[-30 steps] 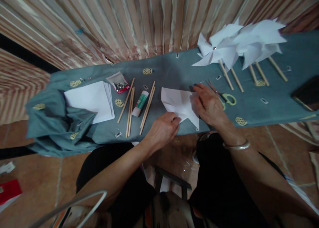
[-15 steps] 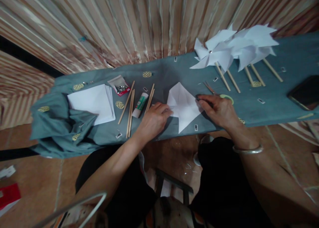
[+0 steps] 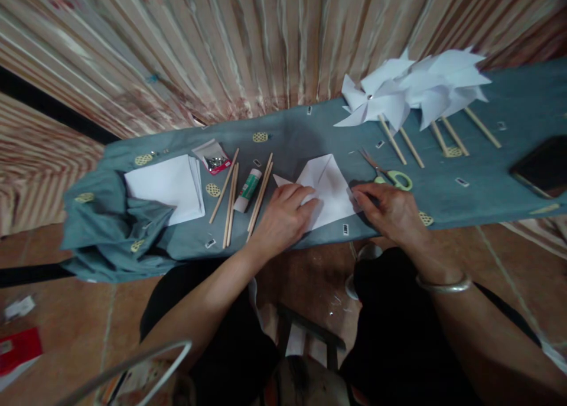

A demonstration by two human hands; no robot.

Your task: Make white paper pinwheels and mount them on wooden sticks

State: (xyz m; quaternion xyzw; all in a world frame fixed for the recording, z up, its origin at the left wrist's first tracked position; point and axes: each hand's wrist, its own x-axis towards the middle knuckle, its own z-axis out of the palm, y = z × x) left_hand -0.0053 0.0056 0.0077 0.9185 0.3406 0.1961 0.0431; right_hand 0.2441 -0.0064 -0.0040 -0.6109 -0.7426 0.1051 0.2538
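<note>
The paper point(image 3: 330, 199) lies on the cloth-covered table point(image 3: 290, 128), its folding seemingly the step in hand; the next move calls for steady fingers. The right hand point(image 3: 390, 210) pinches its right corner; the left hand point(image 3: 286, 218) covers its left side, whether pressing or pinching I cannot tell. Striped curtain point(image 3: 266, 45) behind, tiled floor point(image 3: 84, 329) below

Dim, flat light. Soft shadows on the cloth point(image 3: 290, 125), beyond the paper point(image 3: 332, 202) and under the right hand point(image 3: 390, 211). Slight glint on the bracelet point(image 3: 445, 286); trousers point(image 3: 394, 317) near black. Curtain point(image 3: 266, 45) stretched, smeared toward the edges (corners worst).
</note>
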